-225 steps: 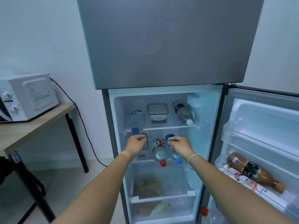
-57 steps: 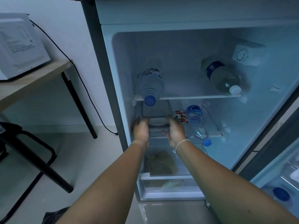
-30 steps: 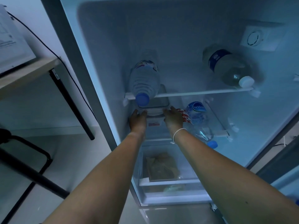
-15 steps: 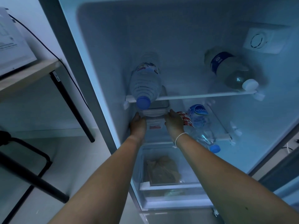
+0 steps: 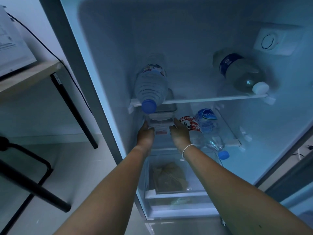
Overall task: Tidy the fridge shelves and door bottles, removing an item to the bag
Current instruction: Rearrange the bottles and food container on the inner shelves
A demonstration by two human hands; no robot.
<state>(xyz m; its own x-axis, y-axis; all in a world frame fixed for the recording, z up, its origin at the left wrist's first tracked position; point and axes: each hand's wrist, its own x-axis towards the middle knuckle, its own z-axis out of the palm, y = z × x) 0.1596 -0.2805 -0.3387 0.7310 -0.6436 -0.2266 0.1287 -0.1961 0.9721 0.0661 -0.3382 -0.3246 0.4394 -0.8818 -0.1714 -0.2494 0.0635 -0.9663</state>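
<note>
Fridge (image 5: 105, 68) interior fills the frame, its door open and both of a person's arms reaching in from the bottom edge toward the middle shelf at centre. Left hand (image 5: 146, 133) and right hand (image 5: 179, 132) grip opposite sides of a clear lidded container (image 5: 160, 121), which sits on the middle shelf directly under the upper shelf (image 5: 211, 98); the fingers curl round its edges, thumbs toward the camera. A thin white bracelet (image 5: 187, 148) circles the right wrist. Just right of the container lie two bottles on their sides, a red-labelled bottle (image 5: 189, 124) touching the right hand and a blue-labelled bottle (image 5: 207, 122) beside it, a blue cap (image 5: 223, 154) pointing toward the lower right. On the upper shelf, a blue-capped water bottle (image 5: 151, 87) lies at centre with its cap overhanging the shelf edge above the container, and a white-capped bottle (image 5: 240, 73) lies well apart at upper right. Below the hands, a transparent drawer (image 5: 150, 192) holds a brownish bag (image 5: 169, 177). At upper left stand a white microwave (image 5: 11, 44) and its wooden table (image 5: 28, 77)
</note>
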